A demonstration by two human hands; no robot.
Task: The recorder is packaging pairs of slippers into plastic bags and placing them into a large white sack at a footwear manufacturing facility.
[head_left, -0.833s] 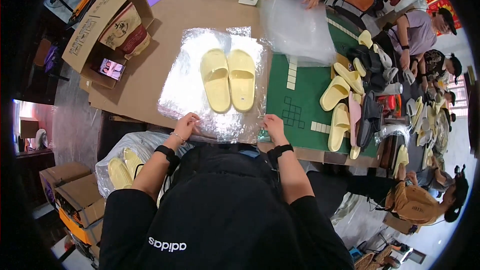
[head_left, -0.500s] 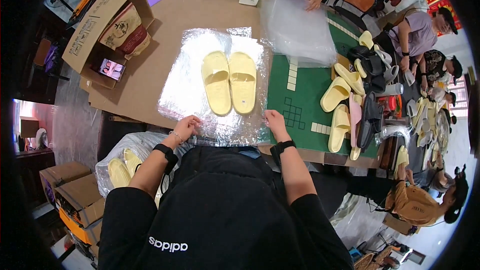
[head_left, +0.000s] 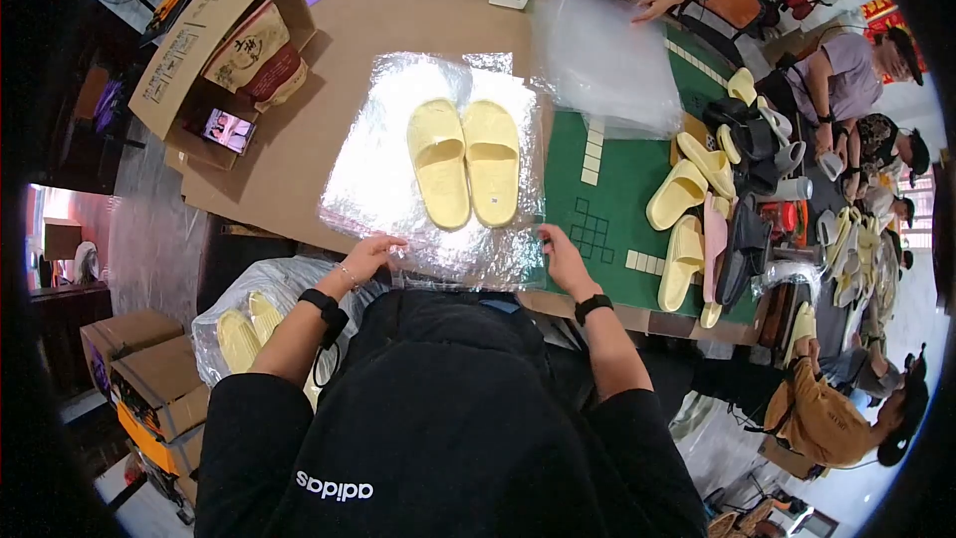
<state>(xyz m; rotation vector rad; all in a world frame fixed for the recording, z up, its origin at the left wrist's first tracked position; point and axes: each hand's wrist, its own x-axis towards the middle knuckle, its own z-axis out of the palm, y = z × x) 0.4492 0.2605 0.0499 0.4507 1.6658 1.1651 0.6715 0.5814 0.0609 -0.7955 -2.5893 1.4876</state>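
A pair of pale yellow slide sandals (head_left: 438, 190) lies side by side on the table, toes away from me. Around and beneath them spreads a shiny clear plastic bag (head_left: 363, 175); whether they are inside it or on top, I cannot tell. My left hand (head_left: 366, 258) pinches the bag's near left edge between thumb and fingers. At the near right edge, my right hand (head_left: 566, 257) has thumb and forefinger closed on the plastic. Both wrists wear black bands.
Clear bags (head_left: 607, 65) are stacked to the right under a co-worker's hand (head_left: 659, 6). Loose sandals (head_left: 680, 261) crowd the green mat (head_left: 568, 170). On the left stands an open cardboard box (head_left: 164, 65) with a phone (head_left: 228, 130). Bagged sandals (head_left: 237, 341) sit below the table's left edge.
My right wrist has swung outward to the right, its fingers still at the bag's edge. The view has shifted slightly. A co-worker's second hand now shows at the top.
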